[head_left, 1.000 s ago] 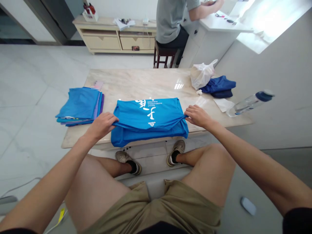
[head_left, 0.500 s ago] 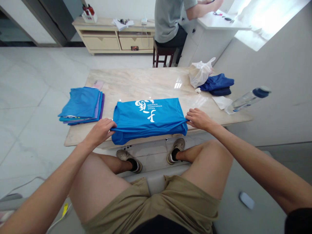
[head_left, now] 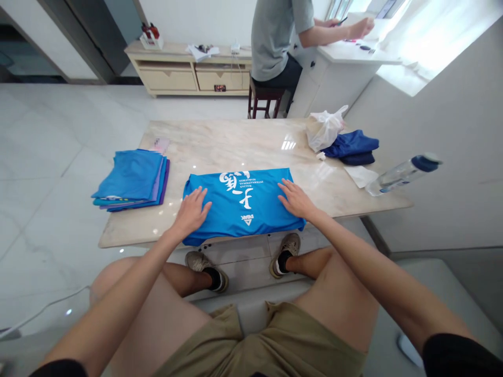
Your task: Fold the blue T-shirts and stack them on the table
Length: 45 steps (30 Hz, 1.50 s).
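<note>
A folded blue T-shirt (head_left: 220, 214) with white lettering lies at the near edge of the marble-look table (head_left: 220, 139), its front part hanging a little over the edge. On its left end rests my left hand (head_left: 192, 212), fingers spread and flat. My right hand (head_left: 295, 199) lies on the right end, also with fingers apart. Neither hand grips the cloth. Left of the shirt sits a stack of folded clothes (head_left: 129, 175) in blue and purple.
A white plastic bag (head_left: 325, 130), dark blue cloth (head_left: 351, 146), a sheet of paper (head_left: 360, 176) and a clear water bottle (head_left: 401, 175) stand or lie at the table's right. Beyond, a person (head_left: 275, 42) sits on a stool (head_left: 266, 94) at a white counter.
My hands have let go of the shirt's near corners and now lie flat on top of it. The near part has been laid out smoother, showing a white logo. The seated person's arm has moved.
</note>
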Motion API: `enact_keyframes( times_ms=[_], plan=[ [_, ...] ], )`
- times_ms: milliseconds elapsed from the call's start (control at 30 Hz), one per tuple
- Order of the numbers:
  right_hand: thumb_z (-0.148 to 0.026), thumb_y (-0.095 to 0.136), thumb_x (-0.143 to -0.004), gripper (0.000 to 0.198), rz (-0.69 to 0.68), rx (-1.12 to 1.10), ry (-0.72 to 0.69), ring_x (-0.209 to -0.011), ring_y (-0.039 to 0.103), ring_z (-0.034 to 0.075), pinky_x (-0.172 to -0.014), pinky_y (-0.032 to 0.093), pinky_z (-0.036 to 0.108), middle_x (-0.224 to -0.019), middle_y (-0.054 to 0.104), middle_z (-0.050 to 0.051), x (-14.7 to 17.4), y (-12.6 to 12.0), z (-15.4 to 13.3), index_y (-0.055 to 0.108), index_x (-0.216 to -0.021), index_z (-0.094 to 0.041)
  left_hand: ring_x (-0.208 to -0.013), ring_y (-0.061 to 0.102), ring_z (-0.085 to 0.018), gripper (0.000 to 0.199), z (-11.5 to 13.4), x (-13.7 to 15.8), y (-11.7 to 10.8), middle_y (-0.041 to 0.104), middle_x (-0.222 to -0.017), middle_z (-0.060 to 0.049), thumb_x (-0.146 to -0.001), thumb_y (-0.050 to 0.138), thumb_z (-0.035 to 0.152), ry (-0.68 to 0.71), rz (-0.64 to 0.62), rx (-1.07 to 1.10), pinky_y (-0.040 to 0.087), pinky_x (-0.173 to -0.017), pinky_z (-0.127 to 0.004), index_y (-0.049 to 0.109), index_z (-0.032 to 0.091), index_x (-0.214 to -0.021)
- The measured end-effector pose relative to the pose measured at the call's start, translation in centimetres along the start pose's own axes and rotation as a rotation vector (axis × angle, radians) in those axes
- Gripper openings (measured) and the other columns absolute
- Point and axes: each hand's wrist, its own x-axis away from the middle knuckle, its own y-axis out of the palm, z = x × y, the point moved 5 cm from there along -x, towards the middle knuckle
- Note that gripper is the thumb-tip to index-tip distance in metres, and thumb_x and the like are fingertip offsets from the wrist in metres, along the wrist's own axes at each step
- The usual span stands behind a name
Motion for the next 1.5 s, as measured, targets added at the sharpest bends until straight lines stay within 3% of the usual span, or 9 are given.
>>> enact_keyframes(
  times_ms=[133, 233, 333, 400, 567, 800, 1000, 1233, 1500],
  plan=[
    [-0.05, 0.032, -0.117, 0.074, 0.03, -0.033, 0.148, -0.175, 0.025, 0.038, -0.139, 0.029, 0.062, -0.188, 0.03, 0.019, -2.2, 4.5, -1.1, 0.031, -0.181, -0.013, -0.176, 0.025, -0.038, 0.072, 0.7, -1.8, 3.2, 0.031, -0.187, -0.02, -0.115, 0.035, 0.047, -0.12, 0.009, -0.073, 0.018, -0.142, -0.066, 0.038, 0.013, -0.178],
    [-0.047, 0.031, -0.117, 0.074, 0.055, 0.006, 0.167, -0.176, 0.021, 0.039, -0.139, 0.027, 0.064, -0.189, 0.025, 0.02, -3.7, 5.5, -0.6, 0.029, -0.182, -0.012, -0.177, 0.022, -0.036, 0.072, 0.5, -3.3, 3.6, 0.03, -0.188, -0.017, -0.115, 0.034, 0.047, -0.117, 0.023, -0.088, 0.015, -0.144, -0.062, 0.037, 0.014, -0.179],
    [-0.045, 0.04, -0.115, 0.073, 0.029, 0.06, 0.157, -0.172, 0.031, 0.042, -0.135, 0.034, 0.063, -0.186, 0.032, 0.022, -5.3, 4.4, 0.2, 0.035, -0.179, -0.01, -0.172, 0.033, -0.038, 0.065, -0.4, -5.3, 2.5, 0.042, -0.182, -0.02, -0.114, 0.04, 0.045, -0.108, 0.043, -0.086, 0.021, -0.141, -0.064, 0.049, 0.015, -0.171],
    [-0.044, 0.044, -0.114, 0.066, 0.0, 0.085, 0.139, -0.162, 0.046, 0.043, -0.128, 0.044, 0.059, -0.178, 0.046, 0.025, -6.2, 3.0, 0.7, 0.049, -0.171, -0.011, -0.158, 0.051, -0.039, 0.052, -1.8, -7.1, 1.1, 0.06, -0.167, -0.02, -0.113, 0.044, 0.041, -0.111, 0.068, -0.086, 0.036, -0.134, -0.062, 0.065, 0.017, -0.154],
    [-0.04, 0.043, -0.117, 0.04, -0.042, 0.143, 0.212, -0.118, 0.074, 0.036, -0.094, 0.057, 0.044, -0.129, 0.077, 0.021, -7.9, -0.2, 2.1, 0.075, -0.129, -0.019, -0.121, 0.072, -0.034, 0.035, -7.0, -11.8, -2.4, 0.073, -0.129, -0.018, -0.105, 0.045, 0.016, -0.147, 0.161, -0.139, 0.059, -0.101, -0.046, 0.072, 0.02, -0.128],
    [-0.034, 0.049, -0.115, 0.032, -0.041, 0.183, 0.201, -0.116, 0.073, 0.038, -0.089, 0.054, 0.044, -0.12, 0.077, 0.02, -9.9, -1.0, -1.1, 0.077, -0.118, -0.019, -0.115, 0.073, -0.035, 0.025, -9.6, -13.8, -2.2, 0.077, -0.118, -0.015, -0.107, 0.051, 0.025, -0.142, 0.13, -0.17, 0.059, -0.095, -0.045, 0.073, 0.022, -0.117],
    [-0.035, 0.05, -0.114, 0.031, -0.005, 0.199, 0.113, -0.116, 0.072, 0.037, -0.09, 0.055, 0.044, -0.123, 0.078, 0.019, -11.0, -0.6, -4.5, 0.078, -0.118, -0.024, -0.119, 0.073, -0.032, 0.043, -8.9, -14.6, -1.7, 0.078, -0.127, -0.015, -0.105, 0.049, 0.018, -0.071, 0.183, -0.151, 0.059, -0.098, -0.044, 0.071, 0.022, -0.142],
    [-0.033, 0.049, -0.114, 0.034, -0.112, 0.193, 0.147, -0.124, 0.07, 0.039, -0.093, 0.057, 0.047, -0.139, 0.074, 0.021, -11.3, -0.5, -5.8, 0.079, -0.127, -0.021, -0.114, 0.073, -0.032, 0.025, -9.4, -15.1, -1.7, 0.079, -0.115, -0.013, -0.1, 0.052, 0.017, -0.052, 0.194, -0.049, 0.059, -0.099, -0.046, 0.075, 0.025, -0.108],
    [-0.033, 0.051, -0.113, 0.036, -0.135, 0.179, 0.153, -0.127, 0.069, 0.041, -0.093, 0.058, 0.049, -0.144, 0.072, 0.022, -10.8, -0.7, -5.7, 0.078, -0.132, -0.02, -0.095, 0.077, -0.027, 0.01, -13.0, -15.2, -2.0, 0.082, -0.098, -0.007, -0.096, 0.062, 0.034, -0.268, 0.228, 0.291, 0.06, -0.089, -0.038, 0.067, 0.026, -0.096]
  ],
)
